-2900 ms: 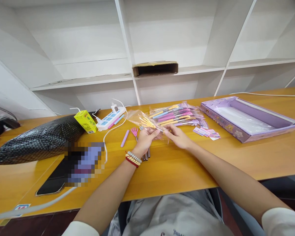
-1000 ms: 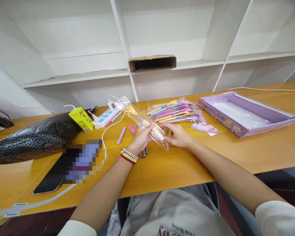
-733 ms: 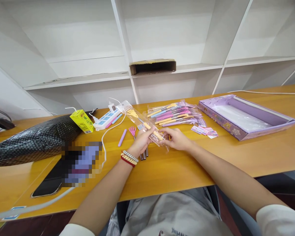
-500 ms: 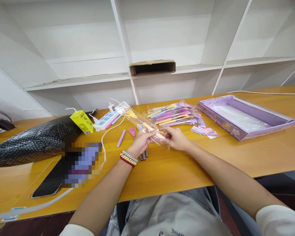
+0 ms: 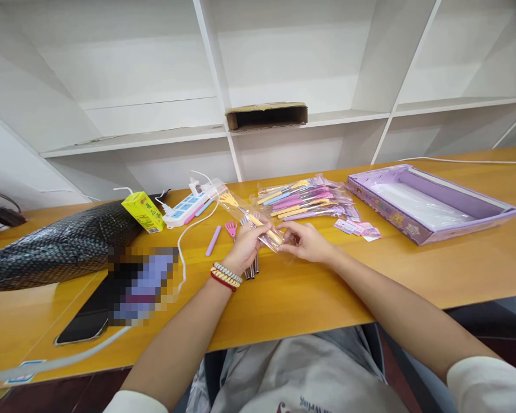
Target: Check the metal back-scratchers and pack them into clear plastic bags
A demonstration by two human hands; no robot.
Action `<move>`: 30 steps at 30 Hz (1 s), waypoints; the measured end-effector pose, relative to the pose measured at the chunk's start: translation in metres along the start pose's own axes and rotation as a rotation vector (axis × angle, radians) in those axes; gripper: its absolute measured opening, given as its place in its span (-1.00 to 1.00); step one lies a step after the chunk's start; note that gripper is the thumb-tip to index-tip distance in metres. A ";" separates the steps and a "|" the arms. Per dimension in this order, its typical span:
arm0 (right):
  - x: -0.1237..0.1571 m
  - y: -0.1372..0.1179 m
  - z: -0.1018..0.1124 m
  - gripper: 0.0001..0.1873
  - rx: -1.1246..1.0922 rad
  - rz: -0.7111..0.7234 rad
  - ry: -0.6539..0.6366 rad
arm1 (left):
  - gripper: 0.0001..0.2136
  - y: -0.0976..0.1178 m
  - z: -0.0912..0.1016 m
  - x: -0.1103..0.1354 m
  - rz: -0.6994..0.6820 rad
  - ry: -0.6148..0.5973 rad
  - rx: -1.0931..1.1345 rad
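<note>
A yellow hand-shaped back scratcher (image 5: pixel 255 220) with a metal shaft lies inside a clear plastic bag (image 5: pixel 241 207), angled from upper left to lower right. My left hand (image 5: pixel 248 244) pinches the bag and handle from the left. At the bag's lower end my right hand (image 5: pixel 306 242) is closed on the plastic edge, thumb and fingers together. Beneath and beside my left hand are a pink back scratcher head (image 5: pixel 231 228) and several metal shafts (image 5: pixel 252 269), partly hidden. A loose purple handle (image 5: pixel 213 241) lies to the left.
Bagged back scratchers (image 5: pixel 305 199) are piled behind my right hand, with small printed cards (image 5: pixel 358 228) beside them. A purple tray-like box (image 5: pixel 430 234) stands right. Leftward are a power strip (image 5: pixel 184 210), yellow drink carton (image 5: pixel 143 212), black wrapped bundle (image 5: pixel 64 246), phone (image 5: pixel 83 315) and white cable (image 5: pixel 181 252).
The bagged back scratcher has shifted slightly within my hands, and its handle end shows more plainly. My right fingers have moved a little along the bag's lower edge.
</note>
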State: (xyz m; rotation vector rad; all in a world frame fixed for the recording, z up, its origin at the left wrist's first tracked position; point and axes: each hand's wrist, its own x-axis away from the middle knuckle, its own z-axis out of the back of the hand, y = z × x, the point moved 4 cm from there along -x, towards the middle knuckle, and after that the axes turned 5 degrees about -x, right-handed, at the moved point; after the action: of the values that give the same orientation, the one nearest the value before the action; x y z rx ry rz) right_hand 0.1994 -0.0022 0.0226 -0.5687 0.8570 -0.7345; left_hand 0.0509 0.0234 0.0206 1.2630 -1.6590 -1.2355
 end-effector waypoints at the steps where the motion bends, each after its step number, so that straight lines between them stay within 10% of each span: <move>1: 0.000 0.000 0.000 -0.59 -0.004 -0.001 -0.002 | -0.81 0.001 0.001 -0.001 0.001 0.000 0.004; 20: 0.001 0.002 -0.004 -0.61 0.019 -0.054 0.122 | -0.75 0.003 -0.004 0.003 -0.075 -0.040 0.003; 30: 0.003 -0.013 0.000 -0.51 -0.196 0.051 -0.208 | -0.73 0.016 0.017 -0.002 -0.112 0.132 -0.082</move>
State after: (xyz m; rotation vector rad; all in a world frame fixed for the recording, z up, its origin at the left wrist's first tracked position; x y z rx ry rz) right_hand 0.1960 -0.0121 0.0303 -0.7810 0.7511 -0.5379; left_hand 0.0315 0.0306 0.0312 1.3718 -1.4465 -1.2449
